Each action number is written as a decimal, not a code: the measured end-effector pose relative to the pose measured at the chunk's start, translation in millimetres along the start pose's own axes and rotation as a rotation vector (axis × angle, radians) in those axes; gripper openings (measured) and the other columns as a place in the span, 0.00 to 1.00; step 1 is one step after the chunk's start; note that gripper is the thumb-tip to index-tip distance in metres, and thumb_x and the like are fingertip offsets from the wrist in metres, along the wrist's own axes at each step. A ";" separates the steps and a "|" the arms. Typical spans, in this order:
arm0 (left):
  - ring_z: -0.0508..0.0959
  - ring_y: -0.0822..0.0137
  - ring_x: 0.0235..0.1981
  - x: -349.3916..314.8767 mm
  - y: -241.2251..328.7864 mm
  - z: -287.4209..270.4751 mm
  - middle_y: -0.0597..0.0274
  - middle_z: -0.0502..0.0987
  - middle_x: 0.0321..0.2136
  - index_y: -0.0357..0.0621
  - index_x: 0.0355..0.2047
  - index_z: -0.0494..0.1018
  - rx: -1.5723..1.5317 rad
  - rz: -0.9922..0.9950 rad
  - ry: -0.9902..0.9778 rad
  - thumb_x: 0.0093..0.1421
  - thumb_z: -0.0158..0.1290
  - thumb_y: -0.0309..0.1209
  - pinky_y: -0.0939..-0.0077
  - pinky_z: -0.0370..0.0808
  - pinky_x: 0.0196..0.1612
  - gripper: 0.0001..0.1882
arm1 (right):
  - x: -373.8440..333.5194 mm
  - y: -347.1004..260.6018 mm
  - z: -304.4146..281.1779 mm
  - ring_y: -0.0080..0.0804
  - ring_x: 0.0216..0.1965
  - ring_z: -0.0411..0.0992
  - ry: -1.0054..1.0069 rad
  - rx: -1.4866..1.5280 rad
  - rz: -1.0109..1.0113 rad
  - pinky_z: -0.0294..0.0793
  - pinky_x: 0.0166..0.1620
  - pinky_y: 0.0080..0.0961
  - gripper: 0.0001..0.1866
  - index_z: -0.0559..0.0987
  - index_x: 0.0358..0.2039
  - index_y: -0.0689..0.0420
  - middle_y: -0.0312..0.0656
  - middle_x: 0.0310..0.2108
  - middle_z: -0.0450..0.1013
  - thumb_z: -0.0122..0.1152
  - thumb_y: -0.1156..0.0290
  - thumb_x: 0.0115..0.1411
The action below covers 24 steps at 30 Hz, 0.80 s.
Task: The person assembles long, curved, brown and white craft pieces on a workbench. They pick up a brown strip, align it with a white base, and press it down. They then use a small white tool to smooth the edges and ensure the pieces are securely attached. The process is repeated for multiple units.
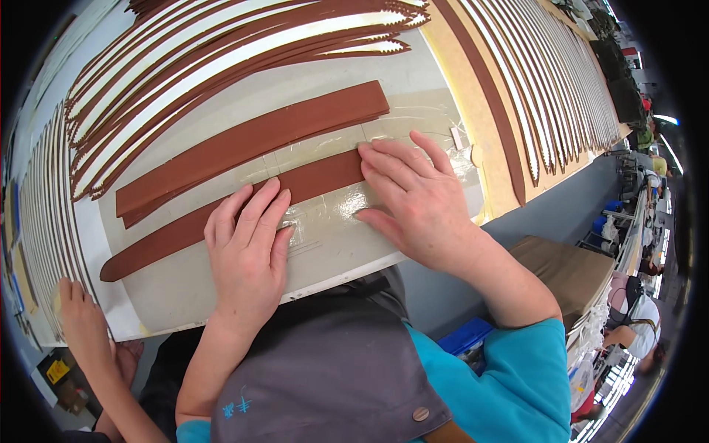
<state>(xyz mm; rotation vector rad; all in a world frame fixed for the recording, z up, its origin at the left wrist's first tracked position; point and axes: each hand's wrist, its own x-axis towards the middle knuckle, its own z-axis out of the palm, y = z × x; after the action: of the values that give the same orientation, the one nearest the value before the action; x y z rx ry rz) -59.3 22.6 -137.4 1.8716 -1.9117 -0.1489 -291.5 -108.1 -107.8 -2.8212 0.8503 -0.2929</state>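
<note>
A long reddish-brown strip (325, 177), leather-like with a rounded left end, lies flat in front of me on a pale work board (221, 288). My left hand (251, 236) rests across its middle with fingers stretched out. Over its right part lies my right hand (417, 199), fingers extended and thumb apart, hiding that end of the strip. Just beyond both hands is a small stack of wider brown strips (251, 140), roughly parallel to the single one.
Brown-edged white strips with jagged ends (244, 74) are piled at the back. More strips (543, 88) hang in a row at the right, and others (48, 199) line the left. Another person's hand (81, 314) touches the left table edge. A brown-covered stack (565, 269) stands at the right.
</note>
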 end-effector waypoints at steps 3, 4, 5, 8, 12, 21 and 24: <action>0.72 0.52 0.65 -1.1 -0.8 -1.0 0.62 0.78 0.63 0.45 0.60 0.79 -0.010 -0.012 -0.001 0.63 0.61 0.28 0.54 0.64 0.68 0.23 | -4.9 0.5 0.9 0.39 0.69 0.67 0.002 0.012 0.004 0.58 0.74 0.49 0.29 0.81 0.55 0.62 0.41 0.65 0.73 0.75 0.61 0.56; 0.73 0.52 0.64 -0.8 -1.7 -1.2 0.62 0.78 0.62 0.44 0.59 0.79 -0.021 -0.018 0.006 0.63 0.61 0.28 0.54 0.64 0.68 0.23 | -5.7 0.5 0.5 0.39 0.69 0.66 -0.003 0.018 0.005 0.58 0.74 0.49 0.29 0.80 0.55 0.62 0.41 0.66 0.73 0.75 0.61 0.56; 0.73 0.52 0.64 -0.7 -1.9 -0.7 0.63 0.79 0.62 0.44 0.59 0.79 -0.035 -0.025 0.013 0.63 0.62 0.28 0.54 0.64 0.68 0.23 | -4.7 0.3 -1.0 0.40 0.70 0.66 -0.017 0.018 0.007 0.58 0.74 0.49 0.29 0.80 0.56 0.62 0.41 0.66 0.73 0.75 0.61 0.57; 0.74 0.53 0.64 -3.0 -4.0 1.3 0.63 0.80 0.61 0.44 0.58 0.80 -0.071 -0.037 0.033 0.62 0.62 0.28 0.55 0.64 0.68 0.23 | -1.3 -0.7 -3.5 0.41 0.70 0.66 -0.028 0.028 0.020 0.57 0.74 0.50 0.29 0.80 0.57 0.62 0.42 0.67 0.72 0.75 0.62 0.58; 0.74 0.53 0.65 -1.7 -3.5 2.5 0.63 0.80 0.61 0.44 0.58 0.80 -0.070 -0.028 0.045 0.63 0.62 0.29 0.56 0.64 0.68 0.22 | -15.3 0.8 13.1 0.44 0.71 0.65 0.071 0.052 0.075 0.55 0.75 0.50 0.27 0.80 0.58 0.59 0.44 0.68 0.71 0.74 0.63 0.60; 0.73 0.53 0.65 -3.2 -6.0 3.5 0.63 0.80 0.62 0.44 0.58 0.80 -0.063 -0.036 0.041 0.64 0.61 0.29 0.55 0.63 0.69 0.21 | -41.2 37.8 1.7 0.29 0.40 0.77 0.549 0.473 0.503 0.76 0.46 0.27 0.10 0.87 0.42 0.58 0.40 0.39 0.81 0.72 0.80 0.60; 0.73 0.53 0.66 -3.2 -5.0 2.0 0.63 0.79 0.62 0.43 0.58 0.80 -0.067 -0.041 0.026 0.64 0.61 0.29 0.56 0.62 0.69 0.21 | -52.4 45.3 -0.2 0.19 0.30 0.71 0.578 0.530 0.658 0.72 0.36 0.19 0.06 0.87 0.38 0.59 0.34 0.31 0.79 0.72 0.80 0.60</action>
<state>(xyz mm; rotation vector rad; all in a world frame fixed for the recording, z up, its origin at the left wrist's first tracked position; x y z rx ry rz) -55.5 24.9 -141.8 1.8606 -1.8297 -0.1985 -358.1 -115.9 -125.0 -1.8503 1.4761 -1.0569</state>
